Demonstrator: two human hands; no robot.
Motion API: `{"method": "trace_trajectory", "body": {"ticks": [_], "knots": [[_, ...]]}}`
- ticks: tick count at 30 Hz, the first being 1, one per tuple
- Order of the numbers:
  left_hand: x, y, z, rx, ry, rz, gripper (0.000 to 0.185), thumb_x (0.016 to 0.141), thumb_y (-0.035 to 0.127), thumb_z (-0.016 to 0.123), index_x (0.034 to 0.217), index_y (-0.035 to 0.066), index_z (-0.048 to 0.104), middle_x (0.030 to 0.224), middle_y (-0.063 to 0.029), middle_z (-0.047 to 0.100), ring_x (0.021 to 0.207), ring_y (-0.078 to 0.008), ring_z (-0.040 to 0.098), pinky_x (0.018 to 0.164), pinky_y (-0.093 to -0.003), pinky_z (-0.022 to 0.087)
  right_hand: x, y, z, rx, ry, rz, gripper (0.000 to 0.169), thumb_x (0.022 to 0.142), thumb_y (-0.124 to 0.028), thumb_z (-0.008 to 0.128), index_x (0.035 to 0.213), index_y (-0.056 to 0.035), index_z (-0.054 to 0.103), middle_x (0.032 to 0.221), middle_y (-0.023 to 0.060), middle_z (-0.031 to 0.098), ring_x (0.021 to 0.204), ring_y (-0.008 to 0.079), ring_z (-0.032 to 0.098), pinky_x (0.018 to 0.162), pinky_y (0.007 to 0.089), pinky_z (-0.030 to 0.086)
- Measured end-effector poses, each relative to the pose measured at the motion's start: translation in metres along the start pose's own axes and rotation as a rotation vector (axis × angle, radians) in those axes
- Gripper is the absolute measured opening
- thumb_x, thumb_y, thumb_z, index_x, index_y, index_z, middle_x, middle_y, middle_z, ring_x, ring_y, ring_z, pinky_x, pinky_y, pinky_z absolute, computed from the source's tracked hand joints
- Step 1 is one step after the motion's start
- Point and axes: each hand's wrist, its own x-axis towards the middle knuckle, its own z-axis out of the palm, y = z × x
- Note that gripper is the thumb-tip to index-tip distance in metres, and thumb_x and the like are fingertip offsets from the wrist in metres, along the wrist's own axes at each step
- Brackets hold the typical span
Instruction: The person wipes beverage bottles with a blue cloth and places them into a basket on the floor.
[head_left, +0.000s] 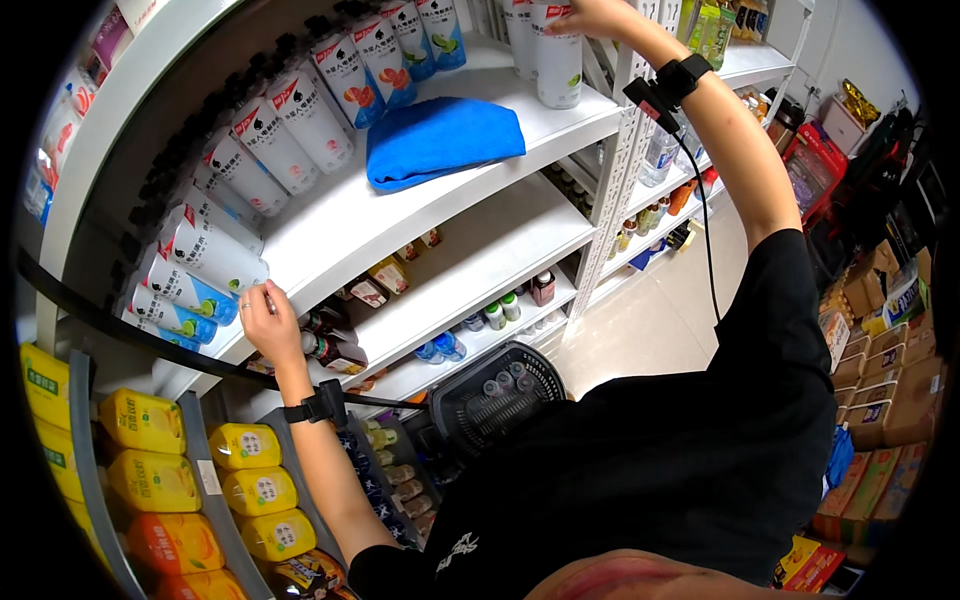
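My left hand (271, 319) rests at the front edge of the white metal shelf (315, 262), beside the base of a white drink bottle (210, 251); its fingers are curled, and whether they grip anything is unclear. At the top, my right hand (581, 19) has its fingers on the upper part of another white bottle (559, 64), which stands upright near the shelf's right end. A folded blue cloth (446, 139) lies on the shelf between my hands. Behind it stand bottles with grapefruit pictures (386, 60) and lime pictures. Rows of similar bottles fill the left side.
Lower shelves (480, 255) hold small bottles and packs. A black plastic basket (499, 397) with several bottles is below me. Yellow-labelled bottles (150, 480) stand at lower left. A black cable (705, 225) hangs from my right wrist. Cardboard boxes (907, 390) are stacked at right.
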Motion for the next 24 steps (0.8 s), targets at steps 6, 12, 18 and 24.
{"method": "trace_trajectory", "body": {"ticks": [6, 12, 18, 24], "knots": [[-0.001, -0.001, -0.003, 0.013, -0.018, -0.004, 0.017, 0.091, 0.006, 0.060, 0.076, 0.000, 0.053, 0.068, -0.0131, 0.049, 0.066, -0.0310, 0.049, 0.062, -0.0419, 0.041, 0.004, -0.002, 0.001, 0.040, -0.055, 0.038, 0.088, 0.073, -0.020, 0.081, 0.142, 0.0052, 0.033, 0.090, 0.0197, 0.072, 0.083, 0.0306, 0.071, 0.074, 0.0375, 0.058], [0.002, -0.001, 0.002, -0.009, -0.018, -0.007, 0.017, 0.091, 0.005, 0.060, 0.076, 0.000, 0.053, 0.069, -0.0133, 0.050, 0.066, -0.0314, 0.050, 0.063, -0.0419, 0.042, 0.024, 0.025, 0.010, 0.070, -0.128, 0.054, 0.082, 0.073, -0.017, 0.081, 0.138, 0.0065, 0.037, 0.091, 0.0215, 0.071, 0.085, 0.0291, 0.071, 0.075, 0.0372, 0.058], [-0.002, -0.002, -0.002, 0.013, -0.025, -0.021, 0.015, 0.090, 0.004, 0.060, 0.077, 0.000, 0.054, 0.071, -0.0134, 0.052, 0.066, -0.0316, 0.050, 0.063, -0.0417, 0.042, 0.023, 0.024, 0.023, 0.107, 0.004, 0.001, 0.098, 0.071, -0.017, 0.083, 0.148, -0.0010, 0.024, 0.091, 0.0226, 0.070, 0.083, 0.0312, 0.070, 0.074, 0.0393, 0.057], [-0.001, -0.002, -0.001, 0.019, -0.023, -0.033, 0.015, 0.090, 0.004, 0.060, 0.077, 0.000, 0.054, 0.072, -0.0131, 0.053, 0.066, -0.0310, 0.050, 0.063, -0.0417, 0.042, 0.024, 0.026, 0.020, 0.167, -0.029, 0.030, 0.098, 0.071, -0.017, 0.084, 0.148, -0.0010, 0.024, 0.095, 0.0230, 0.070, 0.088, 0.0309, 0.071, 0.076, 0.0384, 0.057]]}}
